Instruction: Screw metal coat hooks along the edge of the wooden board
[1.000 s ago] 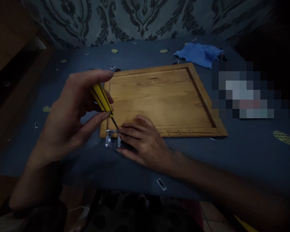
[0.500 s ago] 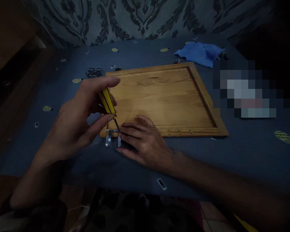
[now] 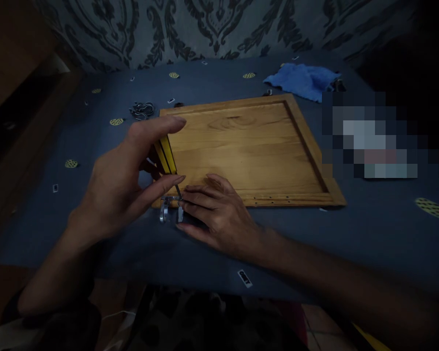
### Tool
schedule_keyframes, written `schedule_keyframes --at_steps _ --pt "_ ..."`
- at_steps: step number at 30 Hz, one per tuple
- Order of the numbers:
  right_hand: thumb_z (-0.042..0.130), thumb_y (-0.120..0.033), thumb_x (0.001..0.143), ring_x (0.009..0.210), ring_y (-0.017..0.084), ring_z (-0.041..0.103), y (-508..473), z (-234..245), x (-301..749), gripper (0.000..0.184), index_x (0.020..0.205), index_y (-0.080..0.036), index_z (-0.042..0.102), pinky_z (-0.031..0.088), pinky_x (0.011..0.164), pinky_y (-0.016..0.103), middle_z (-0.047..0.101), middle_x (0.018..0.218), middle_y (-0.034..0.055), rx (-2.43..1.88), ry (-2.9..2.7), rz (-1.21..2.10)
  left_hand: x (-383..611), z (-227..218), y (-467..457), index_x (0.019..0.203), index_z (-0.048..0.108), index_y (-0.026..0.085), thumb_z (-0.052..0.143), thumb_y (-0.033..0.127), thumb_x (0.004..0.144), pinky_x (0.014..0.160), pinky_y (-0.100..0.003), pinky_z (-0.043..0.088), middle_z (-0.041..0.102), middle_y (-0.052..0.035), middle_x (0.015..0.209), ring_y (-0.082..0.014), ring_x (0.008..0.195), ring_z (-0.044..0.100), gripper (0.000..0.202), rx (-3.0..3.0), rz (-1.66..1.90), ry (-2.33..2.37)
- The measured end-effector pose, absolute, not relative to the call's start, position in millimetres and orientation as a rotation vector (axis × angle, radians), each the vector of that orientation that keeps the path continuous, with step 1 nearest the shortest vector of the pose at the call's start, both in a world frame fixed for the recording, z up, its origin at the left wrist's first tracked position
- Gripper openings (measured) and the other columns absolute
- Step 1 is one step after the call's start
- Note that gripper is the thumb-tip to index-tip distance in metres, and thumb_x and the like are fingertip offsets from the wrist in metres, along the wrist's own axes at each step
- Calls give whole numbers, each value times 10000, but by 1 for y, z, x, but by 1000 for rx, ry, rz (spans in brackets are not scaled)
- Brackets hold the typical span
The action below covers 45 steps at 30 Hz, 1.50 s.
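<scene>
Head view: at left, our left hand [image 3: 119, 183] has its fingers closed loosely round the yellow screwdriver [image 3: 167, 155], whose tip rests on the metal hook [image 3: 170, 208] at the near-left corner of the wooden panel [image 3: 249, 141]. Just right of it, our right hand [image 3: 217, 212] keeps its fingers narrow, pinning the hook down. We judge that the loose grip and slanted shaft could let the tip skid into those fingertips or scar the wood. The worktop [image 3: 95, 122] wears a dark blue cover, with spare hooks [image 3: 142, 109] behind and a blue cloth [image 3: 303, 80] far right. A patterned wall [image 3: 219, 24] stands beyond, and the light is dim.
</scene>
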State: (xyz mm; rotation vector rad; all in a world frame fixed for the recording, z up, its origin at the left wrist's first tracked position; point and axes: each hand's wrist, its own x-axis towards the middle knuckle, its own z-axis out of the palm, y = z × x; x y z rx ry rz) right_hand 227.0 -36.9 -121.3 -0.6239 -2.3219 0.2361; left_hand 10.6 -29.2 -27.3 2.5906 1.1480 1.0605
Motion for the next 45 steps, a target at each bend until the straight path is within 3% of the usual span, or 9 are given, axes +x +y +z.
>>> schedule_keyframes --at_steps 10,16,19,26,29,33,36,39,45 --pt "641 -386 1002 1174 277 694 -37 -120 227 288 1148 -178 776 397 1130 566 796 1159 100 -606 -2324 286 17 -27 -37 1450 491 430 736 122 889 840 -283 689 605 37 1362 -168 1032 676 685 2379 1102 1210" --pt "626 -389 1011 1150 272 704 -36 -121 227 295 1121 -159 775 404 1129 555 798 1148 106 -602 -2316 271 14 -24 -37 1466 478 354 718 107 896 914 -336 687 589 -19 1390 -174 1070 695 666 2380 1034 1148" --pt "643 -388 1003 1148 271 707 -37 -122 226 299 1107 -138 769 402 1133 541 800 1137 107 -599 -2305 256 14 -21 -37 1464 472 305 726 121 898 885 -337 688 592 -56 1388 -174 1055 705 646 2396 1036 1126" --pt "626 -405 1011 1187 267 696 -38 -121 228 289 1136 -189 771 396 1142 549 793 1178 86 -624 -2319 281 13 -14 -36 1455 464 368 691 234 948 812 -345 681 483 -18 1389 -156 1046 676 571 2423 1176 1127" --pt "649 -388 998 1179 278 699 -38 -121 227 295 1129 -155 775 399 1139 559 793 1171 106 -617 -2311 288 12 -14 -36 1459 446 374 689 261 953 812 -361 683 510 -26 1362 -171 1062 672 572 2435 1099 1184" --pt "657 -381 993 1169 282 703 -38 -120 227 298 1128 -143 776 401 1140 566 797 1154 110 -607 -2308 293 14 -16 -38 1458 457 321 697 153 923 836 -333 682 602 -45 1262 -165 1026 688 610 2437 1063 1199" --pt "652 -386 995 1161 282 706 -38 -119 228 293 1124 -155 778 404 1136 569 797 1154 107 -609 -2309 298 14 -19 -37 1457 478 282 712 98 881 854 -311 680 615 -78 1328 -174 1042 692 648 2429 1078 1150" --pt "657 -385 993 1159 285 706 -37 -120 227 290 1124 -157 778 404 1135 570 794 1161 111 -612 -2313 298 12 -22 -35 1471 468 321 726 124 871 864 -318 687 574 -68 1406 -177 1060 689 682 2438 1069 1130" --pt "647 -380 1001 1162 274 704 -37 -120 227 286 1114 -147 768 397 1144 555 798 1150 104 -608 -2316 269 13 -25 -36 1466 465 410 719 167 884 882 -357 694 576 -11 1374 -194 1066 685 680 2373 1036 1163"
